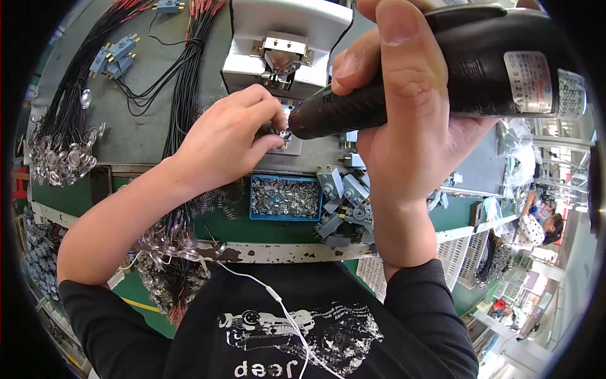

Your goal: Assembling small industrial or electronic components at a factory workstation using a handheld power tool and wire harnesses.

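Note:
My right hand is wrapped round a black power screwdriver, held nearly level, its tapered nose pointing left. That nose reaches a small part with shiny metal on a metal plate below the white machine. My left hand comes in from the left, thumb and fingers closed at the same spot. What they pinch is mostly hidden by the fingers and the tool's nose. Just nearer to me stands a blue tray of small metal pieces, with a heap of grey switch-like blocks to its right.
Bundles of black wires lie along the left of the bench, some ending in round metal discs. A few grey blocks sit at the far left. Loose springs lie left of the tray. Another person is at the far right.

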`<state>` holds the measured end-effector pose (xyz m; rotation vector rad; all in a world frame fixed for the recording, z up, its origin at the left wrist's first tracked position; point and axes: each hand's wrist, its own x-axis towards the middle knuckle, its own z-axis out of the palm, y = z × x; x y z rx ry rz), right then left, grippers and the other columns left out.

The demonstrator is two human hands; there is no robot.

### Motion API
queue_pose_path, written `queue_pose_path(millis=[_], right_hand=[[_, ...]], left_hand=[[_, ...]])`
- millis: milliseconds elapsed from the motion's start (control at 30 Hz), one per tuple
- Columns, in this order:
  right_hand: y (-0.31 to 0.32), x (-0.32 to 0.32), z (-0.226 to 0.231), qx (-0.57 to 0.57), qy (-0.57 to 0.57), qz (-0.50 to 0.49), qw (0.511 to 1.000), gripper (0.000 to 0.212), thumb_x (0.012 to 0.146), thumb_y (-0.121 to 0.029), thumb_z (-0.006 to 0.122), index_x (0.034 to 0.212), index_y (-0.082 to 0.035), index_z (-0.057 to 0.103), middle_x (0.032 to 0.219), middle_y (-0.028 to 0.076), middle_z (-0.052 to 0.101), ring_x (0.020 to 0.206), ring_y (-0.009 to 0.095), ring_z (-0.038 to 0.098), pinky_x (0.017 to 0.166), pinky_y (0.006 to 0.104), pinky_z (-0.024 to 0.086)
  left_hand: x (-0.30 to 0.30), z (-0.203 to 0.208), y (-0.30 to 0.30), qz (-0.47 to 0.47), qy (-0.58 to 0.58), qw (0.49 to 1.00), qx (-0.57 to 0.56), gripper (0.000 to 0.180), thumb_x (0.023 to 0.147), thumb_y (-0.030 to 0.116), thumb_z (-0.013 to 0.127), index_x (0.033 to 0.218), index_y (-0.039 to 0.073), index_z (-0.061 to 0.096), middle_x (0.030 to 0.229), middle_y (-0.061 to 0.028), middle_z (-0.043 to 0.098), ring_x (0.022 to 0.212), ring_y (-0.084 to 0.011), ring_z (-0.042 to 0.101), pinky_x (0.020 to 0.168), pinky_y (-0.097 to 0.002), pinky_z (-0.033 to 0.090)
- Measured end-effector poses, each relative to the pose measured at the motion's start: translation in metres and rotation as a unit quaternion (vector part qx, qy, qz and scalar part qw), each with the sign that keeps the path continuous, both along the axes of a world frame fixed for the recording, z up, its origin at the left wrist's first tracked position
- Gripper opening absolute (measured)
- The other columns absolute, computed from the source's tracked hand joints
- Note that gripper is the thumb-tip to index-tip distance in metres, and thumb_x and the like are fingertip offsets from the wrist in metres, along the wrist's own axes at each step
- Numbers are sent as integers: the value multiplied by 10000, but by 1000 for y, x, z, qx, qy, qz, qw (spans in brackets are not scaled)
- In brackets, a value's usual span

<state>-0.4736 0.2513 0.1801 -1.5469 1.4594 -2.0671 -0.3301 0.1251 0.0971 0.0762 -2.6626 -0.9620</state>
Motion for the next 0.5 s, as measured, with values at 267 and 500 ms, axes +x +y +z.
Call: queue_pose_path(millis=[267,500], right_hand=[[3,-13,-11,-5,71,40,997,347,981,-50,652,1316,-52,562,920,135,679,668,181,669,612,317,539],[2,5,-3,-30,30,3,999,536,988,-48,644,1455,-69,382,950,163,688,620,167,657,599,313,541]], left_hand=[[2,4,1,26,-58,998,9,345,850,152,767,1124,87,567,1048,-105,595,970,-331,637,854,-430,513],[1,-3,1,28,-27,999,5,365,854,163,763,1149,95,559,1060,-113,591,980,-344,630,845,-443,513]])
